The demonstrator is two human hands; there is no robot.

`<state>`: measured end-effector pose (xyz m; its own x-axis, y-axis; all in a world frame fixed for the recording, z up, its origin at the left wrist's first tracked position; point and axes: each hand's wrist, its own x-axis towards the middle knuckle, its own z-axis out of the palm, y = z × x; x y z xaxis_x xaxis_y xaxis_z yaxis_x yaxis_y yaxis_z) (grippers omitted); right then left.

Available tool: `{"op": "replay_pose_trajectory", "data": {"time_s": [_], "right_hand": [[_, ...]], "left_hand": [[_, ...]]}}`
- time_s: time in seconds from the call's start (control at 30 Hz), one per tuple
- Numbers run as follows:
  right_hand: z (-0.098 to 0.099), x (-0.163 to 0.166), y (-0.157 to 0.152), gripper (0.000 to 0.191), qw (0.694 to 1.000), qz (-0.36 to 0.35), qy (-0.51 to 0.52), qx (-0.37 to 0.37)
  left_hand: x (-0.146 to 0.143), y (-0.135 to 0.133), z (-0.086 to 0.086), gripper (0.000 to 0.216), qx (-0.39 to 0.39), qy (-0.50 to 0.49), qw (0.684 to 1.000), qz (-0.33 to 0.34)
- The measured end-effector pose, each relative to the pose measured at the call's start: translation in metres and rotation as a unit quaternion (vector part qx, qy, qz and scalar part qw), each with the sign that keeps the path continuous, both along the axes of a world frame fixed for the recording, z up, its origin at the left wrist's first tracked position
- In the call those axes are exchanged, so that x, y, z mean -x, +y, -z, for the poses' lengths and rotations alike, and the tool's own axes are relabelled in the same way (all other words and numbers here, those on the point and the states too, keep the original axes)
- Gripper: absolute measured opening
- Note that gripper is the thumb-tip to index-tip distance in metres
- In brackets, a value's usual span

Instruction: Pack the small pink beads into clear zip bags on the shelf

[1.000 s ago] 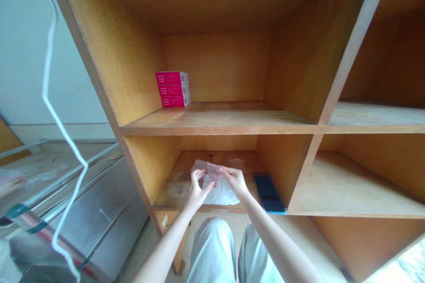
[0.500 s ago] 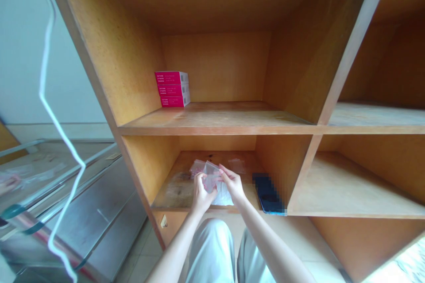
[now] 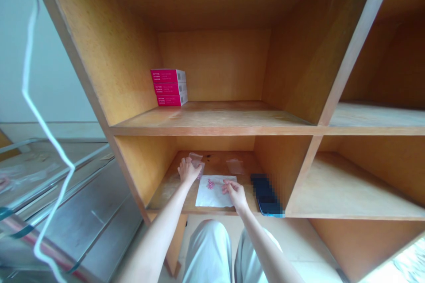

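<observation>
A white sheet of paper [image 3: 214, 194] lies on the lower wooden shelf [image 3: 166, 194] with a small heap of pink beads [image 3: 210, 183] on it. My left hand [image 3: 187, 170] rests at the back left of the sheet, its fingers closed on a small clear plastic bag [image 3: 195, 159]. My right hand [image 3: 234, 190] lies on the sheet's right side, fingers curled and pinched low to the paper; whether they hold anything is hidden. Another clear bag [image 3: 235, 166] lies on the shelf behind the right hand.
A dark phone [image 3: 267, 194] lies on the shelf right of the paper. Three pink boxes [image 3: 169, 87] are stacked on the upper shelf [image 3: 215, 119]. A white cord [image 3: 36, 115] hangs at the left above a metal surface [image 3: 83, 212]. My knees [image 3: 212, 247] are below the shelf.
The hands held a clear bag together above the paper; now they are apart, the left carried the bag back left, the right dropped onto the sheet, and pink beads lie on the paper.
</observation>
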<state>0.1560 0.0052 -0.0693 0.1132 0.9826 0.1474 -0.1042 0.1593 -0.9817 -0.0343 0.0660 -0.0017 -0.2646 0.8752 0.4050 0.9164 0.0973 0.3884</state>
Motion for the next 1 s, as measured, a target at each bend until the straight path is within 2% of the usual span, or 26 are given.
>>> {"op": "replay_pose_trajectory", "data": {"time_s": [0.23,0.43,0.57,1.0], "right_hand": [[0.001,0.001,0.002,0.043,0.999,-0.024,-0.043,-0.005],[0.003,0.000,0.003,0.044,0.998,-0.032,-0.053,-0.002],[0.001,0.000,0.003,0.040,0.997,-0.029,-0.066,-0.007],[0.009,-0.001,0.008,0.043,0.997,-0.029,-0.072,-0.015]], "left_hand": [[-0.004,0.019,0.008,0.056,0.058,0.054,0.997,-0.013],[-0.007,0.025,0.021,0.054,0.100,0.074,0.992,-0.034],[-0.007,0.026,0.026,0.057,0.101,0.075,0.992,-0.031],[-0.008,0.030,0.028,0.063,0.133,0.047,0.990,-0.024]]}}
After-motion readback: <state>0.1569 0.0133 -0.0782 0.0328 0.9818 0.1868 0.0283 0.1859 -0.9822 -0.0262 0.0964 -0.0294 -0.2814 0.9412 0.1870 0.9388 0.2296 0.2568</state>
